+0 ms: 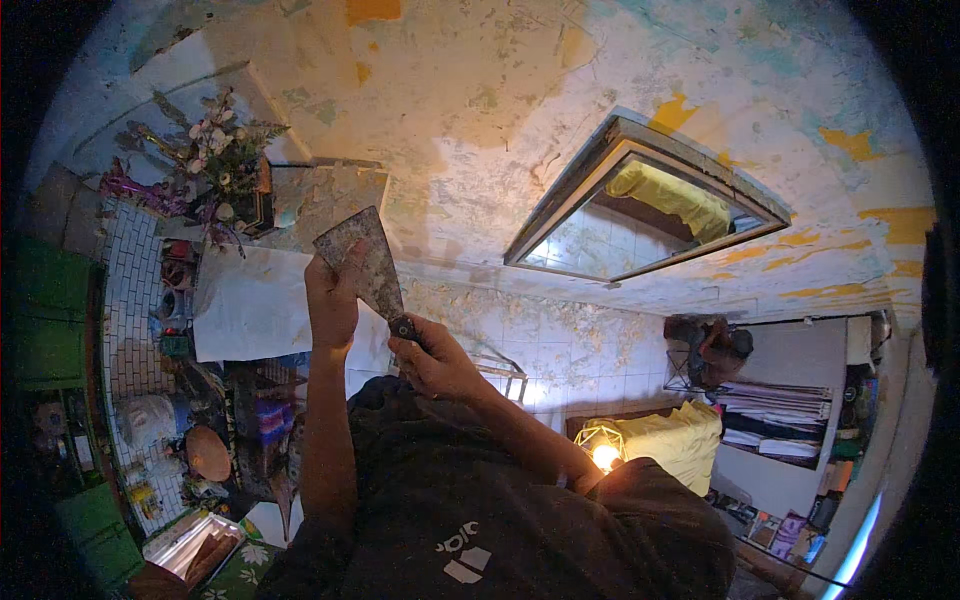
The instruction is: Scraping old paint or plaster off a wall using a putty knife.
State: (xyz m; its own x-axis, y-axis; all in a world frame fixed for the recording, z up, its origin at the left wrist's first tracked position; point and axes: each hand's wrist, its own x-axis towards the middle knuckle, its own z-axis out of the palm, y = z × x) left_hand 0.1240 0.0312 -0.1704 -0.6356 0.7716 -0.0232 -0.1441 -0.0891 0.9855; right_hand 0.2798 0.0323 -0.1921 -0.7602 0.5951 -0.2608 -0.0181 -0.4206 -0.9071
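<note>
A wall scraper (372, 268) with a wide, stained metal blade and a dark handle is tilted up in front of my chest. My right hand (437, 362) is wrapped around its handle. At the blade's left edge is my left hand (333, 305), with a finger or thumb lying over the blade's face and the rest partly hidden. Beyond the scraper stands a wall (450, 110) with patchy, scraped paint and orange and bluish remnants.
A framed mirror (640, 215) is on the wall to the right. Flowers (225, 150) stand at the far left above a white-covered surface (245, 300). A lit caged lamp (604, 455) glows beside yellow cloth (670, 450). Shelving with folded fabric (775, 410) stands at right.
</note>
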